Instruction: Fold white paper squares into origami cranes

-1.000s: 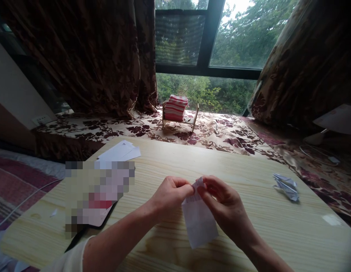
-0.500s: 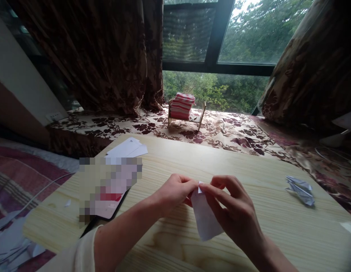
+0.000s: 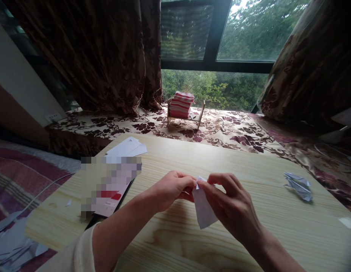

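Note:
Between my two hands is a small sheet of white paper (image 3: pixel 203 211), with a folded, narrow tip at its top. My left hand (image 3: pixel 172 190) pinches the left side of that tip between thumb and fingers. From the other side my right hand (image 3: pixel 229 194) presses the fold with its thumb and index finger. The lower part of the sheet hangs down over the light wooden table (image 3: pixel 164 241). Parts of the fold are hidden behind my fingertips.
A folded paper piece (image 3: pixel 298 187) lies on the table at right. White paper sheets (image 3: pixel 126 146) and a partly blurred tablet-like device (image 3: pixel 114 192) lie at left. A small wooden stand (image 3: pixel 198 118) with striped cloths (image 3: pixel 181 104) stands by the window. Paper scraps (image 3: pixel 15 241) lie lower left.
The paper's tip now points up more between my fingers, and its lower end has lifted a little. Both hands keep their pinch and have shifted only slightly.

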Demonstrator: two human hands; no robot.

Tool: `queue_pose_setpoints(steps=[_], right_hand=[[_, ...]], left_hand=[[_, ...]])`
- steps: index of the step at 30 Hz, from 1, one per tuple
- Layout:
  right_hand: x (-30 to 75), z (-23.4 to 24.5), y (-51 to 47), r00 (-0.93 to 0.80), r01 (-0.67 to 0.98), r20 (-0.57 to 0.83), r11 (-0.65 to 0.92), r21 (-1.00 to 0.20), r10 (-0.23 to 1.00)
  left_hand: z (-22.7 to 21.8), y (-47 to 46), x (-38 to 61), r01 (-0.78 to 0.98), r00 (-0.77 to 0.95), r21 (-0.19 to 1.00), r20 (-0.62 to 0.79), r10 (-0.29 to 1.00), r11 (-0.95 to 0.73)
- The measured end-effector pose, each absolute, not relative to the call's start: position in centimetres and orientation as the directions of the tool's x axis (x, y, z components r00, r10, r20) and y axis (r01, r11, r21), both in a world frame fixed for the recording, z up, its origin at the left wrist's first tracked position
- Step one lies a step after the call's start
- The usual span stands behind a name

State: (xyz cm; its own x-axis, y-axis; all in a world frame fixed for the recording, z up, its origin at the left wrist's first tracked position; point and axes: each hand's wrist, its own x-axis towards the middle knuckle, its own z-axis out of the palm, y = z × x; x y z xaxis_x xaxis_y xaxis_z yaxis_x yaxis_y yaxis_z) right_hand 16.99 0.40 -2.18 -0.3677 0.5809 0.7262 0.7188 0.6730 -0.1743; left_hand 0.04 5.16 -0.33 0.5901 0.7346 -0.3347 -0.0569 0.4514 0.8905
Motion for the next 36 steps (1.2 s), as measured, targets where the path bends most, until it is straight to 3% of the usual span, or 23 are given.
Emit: queue_pose_setpoints(steps=[29, 33, 36], right_hand=[[16.73, -2.32, 0.48, -0.409, 0.738, 0.710, 0.666, -0.112, 0.573], [17.03, -2.45, 0.61, -0.356, 0.704, 0.710, 0.674, -0.223, 0.607], [17.45, -2.45, 0.82, -0.138, 0.694, 0.651, 0.542, -0.474, 0.746]], left_hand=[[-0.06, 5.10, -0.17, -0.087, 0.677, 0.945, -0.175, 0.715, 0.314], [0.21, 5.03, -0.09, -0.038, 0.659, 0.963, -0.176, 0.732, 0.266], [0.16, 5.00, -0.01, 0.030, 0.636, 0.981, -0.167, 0.753, 0.191]])
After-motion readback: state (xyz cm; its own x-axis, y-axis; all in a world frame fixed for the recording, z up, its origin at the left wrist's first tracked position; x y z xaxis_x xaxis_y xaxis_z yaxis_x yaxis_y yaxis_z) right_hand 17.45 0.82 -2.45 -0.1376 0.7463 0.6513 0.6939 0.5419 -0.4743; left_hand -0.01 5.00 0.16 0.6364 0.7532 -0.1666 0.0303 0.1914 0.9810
